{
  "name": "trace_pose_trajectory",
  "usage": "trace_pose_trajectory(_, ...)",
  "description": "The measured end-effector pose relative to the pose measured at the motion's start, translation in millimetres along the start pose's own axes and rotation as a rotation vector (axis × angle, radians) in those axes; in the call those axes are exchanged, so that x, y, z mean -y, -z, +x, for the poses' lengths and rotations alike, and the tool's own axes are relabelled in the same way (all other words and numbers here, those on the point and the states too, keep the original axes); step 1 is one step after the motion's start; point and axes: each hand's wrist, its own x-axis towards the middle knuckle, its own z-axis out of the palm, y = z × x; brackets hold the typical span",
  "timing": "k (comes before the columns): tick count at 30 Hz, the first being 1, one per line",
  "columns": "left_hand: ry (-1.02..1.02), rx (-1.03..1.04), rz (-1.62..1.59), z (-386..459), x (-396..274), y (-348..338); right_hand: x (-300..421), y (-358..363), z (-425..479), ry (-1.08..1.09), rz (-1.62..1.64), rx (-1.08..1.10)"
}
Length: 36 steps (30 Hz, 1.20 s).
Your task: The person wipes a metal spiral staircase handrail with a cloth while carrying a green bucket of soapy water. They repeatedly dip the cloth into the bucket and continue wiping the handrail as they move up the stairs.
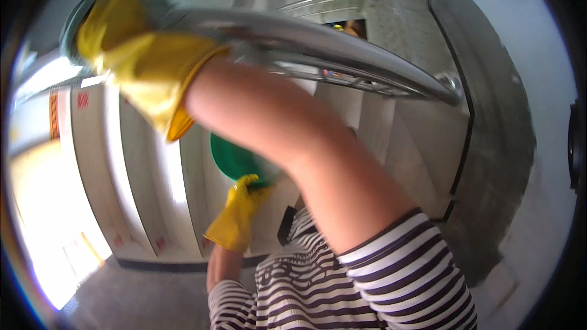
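My right hand [124, 27], in a yellow rubber glove, reaches across to the upper left. It is closed on a grey-green cloth [73, 23] against the round metal handrail [357, 55]; motion blur softens the cloth and fingers. Lower down, my left hand [237, 211], gloved the same way, grips the near rim of a green plastic basin [229, 156] above the stairs. My right forearm hides part of the basin, and what it holds cannot be made out.
Pale stair treads [169, 220] with red marks run along the left. Bright light floods in at the far left [46, 220]. A grey and white wall [500, 146] stands at right. Beyond the rail, part of another person [353, 27] shows near a lower railing [325, 0].
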Motion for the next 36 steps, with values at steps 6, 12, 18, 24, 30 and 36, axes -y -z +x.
trace_pose_trajectory(6, 0.059, 0.241, 0.442, 65, 92, -32, -53, -15, -41, -0.070, 0.044, 0.082)
trace_pose_trajectory(12, -0.310, 0.418, 1.246, 115, 168, -44, -178, 65, -168, -0.235, 0.303, 0.386)
trace_pose_trajectory(18, -0.523, 0.625, 1.369, 168, 206, -92, -277, 109, -253, -0.431, 0.100, 0.565)
trace_pose_trajectory(24, -0.137, 0.276, 1.052, 263, 262, -142, -313, 108, -285, -0.324, 0.193, 0.548)
trace_pose_trajectory(30, -0.209, -0.145, 1.211, 336, 270, -131, -309, 86, -294, -0.139, 0.240, 0.397)
trace_pose_trajectory(36, -0.365, 0.080, 1.422, 348, 229, -116, -349, 116, -329, -0.112, 0.310, 0.348)
